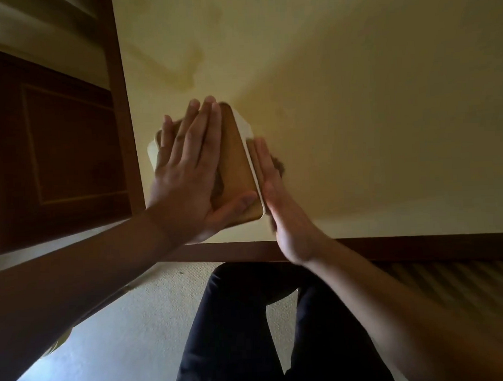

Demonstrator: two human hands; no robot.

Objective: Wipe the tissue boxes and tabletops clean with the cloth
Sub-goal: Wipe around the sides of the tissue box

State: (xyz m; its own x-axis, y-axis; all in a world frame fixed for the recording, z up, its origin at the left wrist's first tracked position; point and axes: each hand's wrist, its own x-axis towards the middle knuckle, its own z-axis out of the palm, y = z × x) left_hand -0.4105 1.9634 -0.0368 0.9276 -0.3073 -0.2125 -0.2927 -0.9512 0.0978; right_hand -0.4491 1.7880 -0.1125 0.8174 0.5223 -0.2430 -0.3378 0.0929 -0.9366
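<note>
Tissue box (237,167), the one gold-topped box in view, sits near the front left corner of the cream tabletop (370,96), and every place below is given from it. Your left hand (191,170) lies flat on its lid, fingers straight and spread, thumb across the near edge, steadying it. Your right hand (276,194) stands edge-on against the box's right side, fingers straight and together, pressing a dark cloth (278,166) of which only a tuft shows beyond the fingers.

By my reading you are partway through the box: its right side is being wiped now, and the frame cannot tell you whether the lid or other sides are done. Beyond the box, a faint yellowish stain (185,68) marks the tabletop, so I judge the tabletop is yet to be wiped.

Count: one tissue box, one cloth, one tabletop, two hands. The task speaks of boxes and tabletops, so others lie out of view.
</note>
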